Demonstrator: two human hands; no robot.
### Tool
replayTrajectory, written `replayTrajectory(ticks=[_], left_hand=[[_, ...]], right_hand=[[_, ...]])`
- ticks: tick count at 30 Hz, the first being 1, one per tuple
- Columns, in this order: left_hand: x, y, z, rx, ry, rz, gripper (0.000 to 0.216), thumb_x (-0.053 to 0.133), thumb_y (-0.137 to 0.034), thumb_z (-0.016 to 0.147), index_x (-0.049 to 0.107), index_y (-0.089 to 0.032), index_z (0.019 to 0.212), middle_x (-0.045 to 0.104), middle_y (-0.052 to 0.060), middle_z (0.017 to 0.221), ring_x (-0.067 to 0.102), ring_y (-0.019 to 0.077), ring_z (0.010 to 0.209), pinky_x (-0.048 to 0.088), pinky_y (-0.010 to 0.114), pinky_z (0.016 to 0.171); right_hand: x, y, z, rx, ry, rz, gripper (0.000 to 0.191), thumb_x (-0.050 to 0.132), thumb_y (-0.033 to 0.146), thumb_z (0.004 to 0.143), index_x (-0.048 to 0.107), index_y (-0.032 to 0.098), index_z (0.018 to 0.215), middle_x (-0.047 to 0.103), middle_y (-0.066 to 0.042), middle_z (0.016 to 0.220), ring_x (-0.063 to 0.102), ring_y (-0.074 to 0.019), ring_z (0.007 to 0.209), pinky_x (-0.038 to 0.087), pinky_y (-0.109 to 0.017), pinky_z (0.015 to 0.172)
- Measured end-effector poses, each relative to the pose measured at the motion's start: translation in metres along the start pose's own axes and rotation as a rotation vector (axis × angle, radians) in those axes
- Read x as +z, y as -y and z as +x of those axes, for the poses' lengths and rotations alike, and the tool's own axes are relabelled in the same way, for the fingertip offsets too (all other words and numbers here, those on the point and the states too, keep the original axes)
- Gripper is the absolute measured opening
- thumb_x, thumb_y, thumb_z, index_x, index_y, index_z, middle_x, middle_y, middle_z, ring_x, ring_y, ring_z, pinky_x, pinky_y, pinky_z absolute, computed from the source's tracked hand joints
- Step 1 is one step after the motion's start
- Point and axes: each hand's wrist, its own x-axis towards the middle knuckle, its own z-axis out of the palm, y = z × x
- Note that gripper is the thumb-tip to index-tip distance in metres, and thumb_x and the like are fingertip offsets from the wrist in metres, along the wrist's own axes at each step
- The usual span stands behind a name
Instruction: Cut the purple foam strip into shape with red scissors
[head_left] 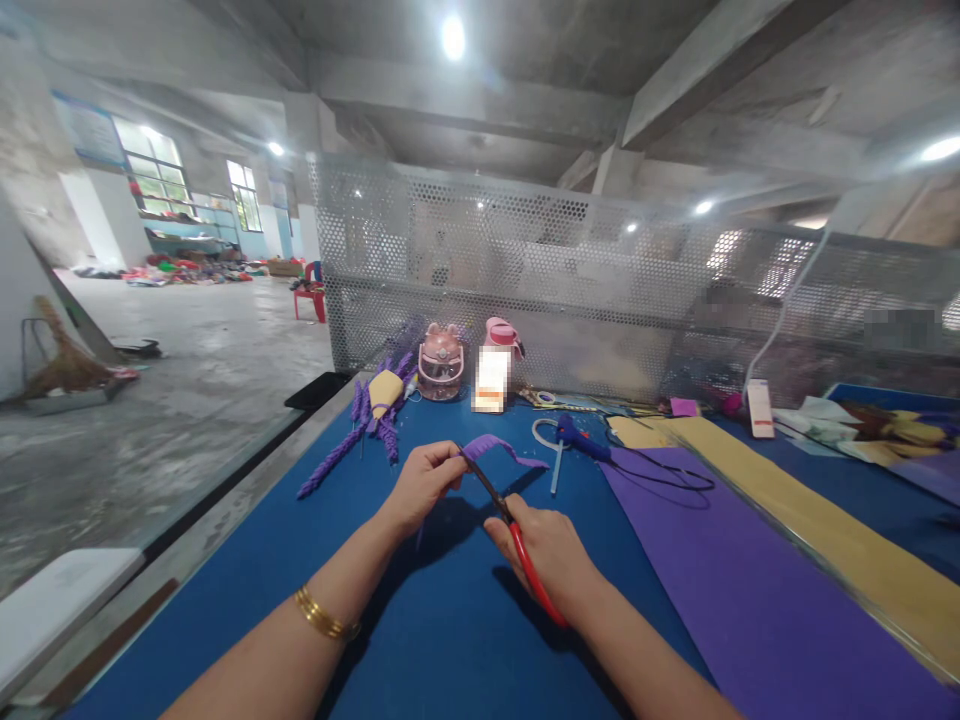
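Over the middle of the blue table, my left hand pinches a narrow purple strip, whose free part arches off to the right. My right hand grips red-handled scissors, the dark blades pointing up and left. The blade tips meet the strip right beside my left fingertips; whether the blades are apart I cannot tell. Beyond my left hand lies a bunch of purple braided stems with a tan piece wrapped among them. A blue glue gun with a clear glue stick near it lies past the strip.
Large purple sheets and tan sheets cover the table's right side. At the back stand a pink bottle, a phone with a lit screen and a perforated metal partition. A black cable loops over the purple sheet.
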Motion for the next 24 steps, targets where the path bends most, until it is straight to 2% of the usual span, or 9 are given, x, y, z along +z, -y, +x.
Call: replayTrajectory(ticks=[24], left_hand=[[-0.0015, -0.0007, 0.0003, 0.001, 0.018, -0.023, 0.021, 0.055, -0.029, 0.074, 0.051, -0.015, 0.059, 0.047, -0.006, 0.048, 0.031, 0.0050, 0.041, 0.021, 0.019, 0.042]], right_hand=[[0.0057, -0.0038, 0.0000, -0.038, -0.059, -0.005, 0.036, 0.031, 0.046, 0.095, 0.052, 0.018, 0.087, 0.069, -0.004, 0.069, 0.066, -0.0207, 0.057, 0.016, -0.027, 0.047]])
